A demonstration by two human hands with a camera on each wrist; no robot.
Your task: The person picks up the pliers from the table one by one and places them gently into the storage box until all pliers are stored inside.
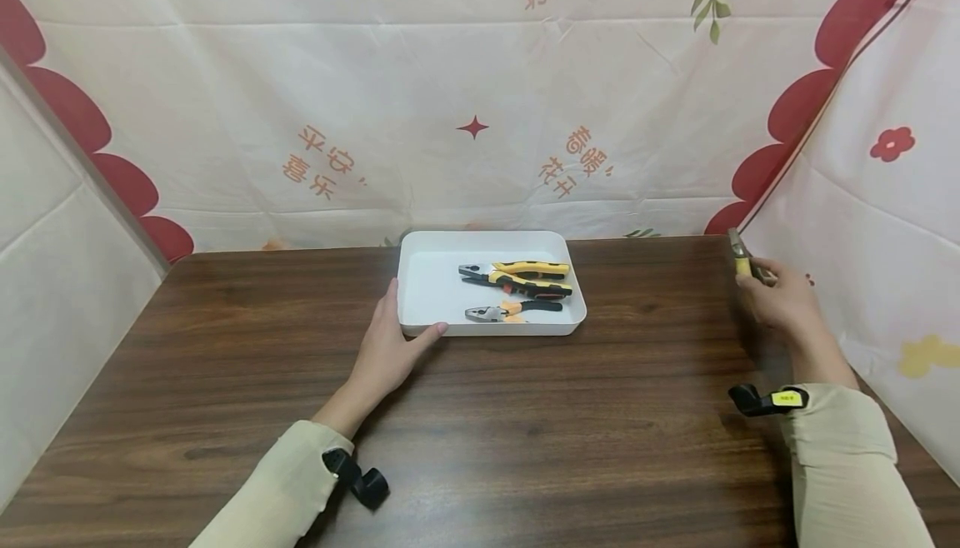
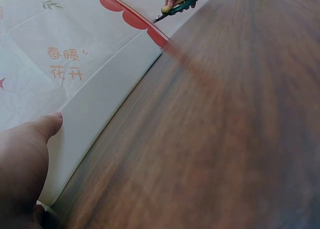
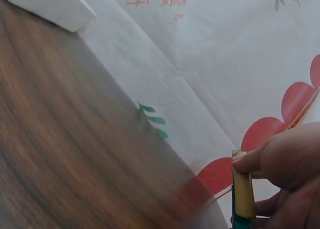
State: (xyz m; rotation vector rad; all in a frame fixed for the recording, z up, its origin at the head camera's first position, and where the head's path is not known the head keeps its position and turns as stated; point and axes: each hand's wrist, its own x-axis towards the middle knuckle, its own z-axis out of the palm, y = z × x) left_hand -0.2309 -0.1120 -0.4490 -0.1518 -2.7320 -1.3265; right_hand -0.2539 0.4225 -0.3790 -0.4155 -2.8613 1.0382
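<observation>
At the back middle of the table stands a white tray. My left hand holds its near left corner, thumb along the front wall and fingers at the left side. Inside lie yellow-and-black pliers, a second yellow-and-black pair touching them, and orange-and-black pliers nearer the front. Far to the right, my right hand grips pliers with yellow and dark green handles, raised near the back right corner. Their handle shows between thumb and fingers in the right wrist view.
The dark wooden table carries the tray. A printed white cloth hangs right behind it, and further cloth walls close off both sides. My right hand is close to the right wall.
</observation>
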